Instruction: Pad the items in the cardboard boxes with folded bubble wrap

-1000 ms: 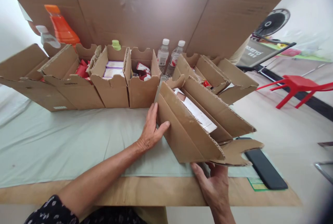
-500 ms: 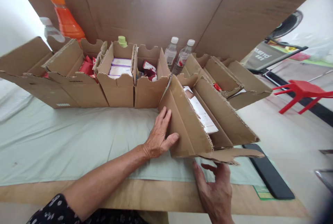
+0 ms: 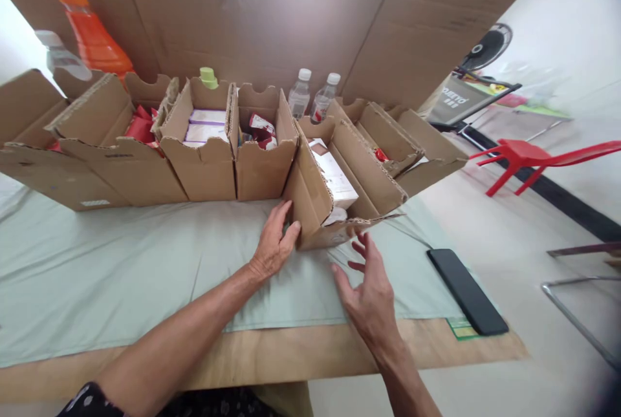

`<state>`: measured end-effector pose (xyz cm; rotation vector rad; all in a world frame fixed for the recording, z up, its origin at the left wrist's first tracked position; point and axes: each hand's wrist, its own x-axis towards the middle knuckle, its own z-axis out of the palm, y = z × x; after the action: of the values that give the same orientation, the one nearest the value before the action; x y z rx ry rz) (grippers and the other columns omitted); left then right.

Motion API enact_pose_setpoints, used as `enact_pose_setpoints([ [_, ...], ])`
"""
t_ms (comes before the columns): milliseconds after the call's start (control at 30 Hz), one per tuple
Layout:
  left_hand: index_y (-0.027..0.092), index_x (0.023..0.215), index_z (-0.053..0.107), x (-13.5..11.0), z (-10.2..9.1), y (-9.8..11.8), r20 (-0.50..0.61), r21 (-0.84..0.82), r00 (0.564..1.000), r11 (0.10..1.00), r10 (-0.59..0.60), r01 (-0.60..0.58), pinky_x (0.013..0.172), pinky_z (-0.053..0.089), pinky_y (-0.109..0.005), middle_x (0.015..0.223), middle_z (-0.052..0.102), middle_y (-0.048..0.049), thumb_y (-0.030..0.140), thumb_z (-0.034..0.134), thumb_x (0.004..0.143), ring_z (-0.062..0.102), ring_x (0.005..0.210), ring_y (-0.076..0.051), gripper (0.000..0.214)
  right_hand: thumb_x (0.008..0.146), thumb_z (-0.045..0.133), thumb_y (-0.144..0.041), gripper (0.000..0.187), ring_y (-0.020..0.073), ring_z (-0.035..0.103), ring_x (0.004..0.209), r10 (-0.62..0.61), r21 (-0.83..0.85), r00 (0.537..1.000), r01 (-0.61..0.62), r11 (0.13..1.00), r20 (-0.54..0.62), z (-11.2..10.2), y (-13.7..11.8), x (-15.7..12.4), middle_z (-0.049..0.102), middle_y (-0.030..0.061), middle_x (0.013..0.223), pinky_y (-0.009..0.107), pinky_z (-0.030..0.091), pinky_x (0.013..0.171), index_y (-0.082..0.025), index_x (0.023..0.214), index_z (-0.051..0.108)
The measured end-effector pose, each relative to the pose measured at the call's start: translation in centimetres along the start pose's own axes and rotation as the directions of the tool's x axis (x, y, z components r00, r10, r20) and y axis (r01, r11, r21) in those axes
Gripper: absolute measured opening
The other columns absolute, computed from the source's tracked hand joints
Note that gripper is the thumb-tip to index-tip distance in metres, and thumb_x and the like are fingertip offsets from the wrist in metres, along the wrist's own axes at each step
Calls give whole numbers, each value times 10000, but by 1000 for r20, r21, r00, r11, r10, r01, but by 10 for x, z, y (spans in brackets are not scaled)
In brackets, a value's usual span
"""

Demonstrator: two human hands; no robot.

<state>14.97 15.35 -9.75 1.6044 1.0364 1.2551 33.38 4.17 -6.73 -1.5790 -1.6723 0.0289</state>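
Several open cardboard bins stand in a bent row on the cloth-covered table. My left hand [image 3: 274, 240] lies with outstretched fingers along the left side of the nearest cardboard bin [image 3: 305, 203]. In front of that bin is my right hand [image 3: 363, 275], fingers spread and holding nothing; its fingertips come close to the front panel, and whether they touch I cannot tell. Inside the bin sits a white box [image 3: 334, 174]. The bin to its left holds dark red and white packets [image 3: 263, 129]; another holds white-and-purple packs [image 3: 206, 126].
Behind the bins rises a large cardboard panel [image 3: 272, 16], with clear bottles [image 3: 299, 92] and an orange bottle [image 3: 94, 35] before it. A black phone [image 3: 466, 291] lies near the table's right edge. A red stool [image 3: 514, 152] stands on the floor beyond.
The nearest bin's front panel, earlier folded out flat, now stands up at the bin's front end. My right hand has moved upward with it. The camera view has shifted to the right.
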Motion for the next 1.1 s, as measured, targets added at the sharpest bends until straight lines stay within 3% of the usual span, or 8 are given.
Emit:
enact_pose_setpoints([
  [133, 143, 1443, 534, -2, 2, -6, -15, -25, 999, 999, -37, 37, 1166, 487, -513, 1442, 610, -181, 272, 558, 921, 624, 1310, -288, 539, 1012, 592, -295, 474, 291, 681, 1104, -173, -64, 976, 182, 981, 133, -3, -14, 0, 693, 136, 1236, 468, 637, 888, -216, 1470, 499],
  [267, 125, 1520, 449, -3, 4, -9, -4, -34, 999, 998, -48, 48, 1186, 479, -495, 1520, 566, -194, 216, 529, 901, 600, 1367, -286, 631, 989, 582, -304, 524, 336, 643, 1148, -272, -103, 934, 301, 948, 231, 13, -13, 24, 667, 162, 1298, 510, 596, 945, -188, 1488, 474],
  [400, 109, 1566, 402, -5, 7, -9, 2, -6, 998, 998, -58, 58, 1209, 453, -531, 1581, 514, -214, 204, 561, 858, 558, 1420, -316, 732, 967, 567, -315, 673, 355, 616, 1215, -230, -168, 924, 290, 942, 305, 34, 3, 59, 605, 199, 1419, 536, 560, 1008, -154, 1589, 367],
  [533, 113, 1583, 394, -8, 8, -8, 11, 37, 997, 996, -78, 78, 1222, 430, -563, 1614, 480, -218, 202, 573, 847, 509, 1468, -339, 763, 961, 543, -305, 693, 346, 593, 1286, -196, -188, 906, 281, 941, 374, 53, 19, 78, 573, 199, 1484, 521, 532, 1056, -134, 1606, 353],
  [700, 140, 1578, 402, -9, 7, -5, 38, 98, 995, 992, -89, 85, 1185, 474, -557, 1588, 518, -198, 197, 561, 864, 536, 1448, -329, 733, 987, 517, -305, 585, 355, 608, 1273, -166, -195, 905, 259, 946, 391, 68, 33, 71, 605, 221, 1457, 512, 535, 1000, -94, 1530, 471],
  [867, 143, 1534, 447, -9, 7, -1, 54, 163, 996, 985, -66, 56, 1170, 479, -567, 1521, 576, -186, 198, 544, 883, 561, 1410, -319, 660, 1009, 530, -313, 440, 337, 590, 1305, -167, -183, 894, 263, 947, 417, 67, 35, 66, 641, 180, 1436, 489, 497, 1035, -130, 1397, 627],
  [1100, 160, 1260, 676, -5, 8, -1, 134, 284, 991, 957, 11, -49, 1192, 451, -559, 1395, 643, -173, 167, 552, 847, 593, 1329, -330, 430, 972, 557, -301, 342, 346, 632, 1257, -174, -110, 915, 228, 968, 363, 68, 36, 71, 684, 184, 1374, 518, 526, 992, -155, 1230, 728],
])
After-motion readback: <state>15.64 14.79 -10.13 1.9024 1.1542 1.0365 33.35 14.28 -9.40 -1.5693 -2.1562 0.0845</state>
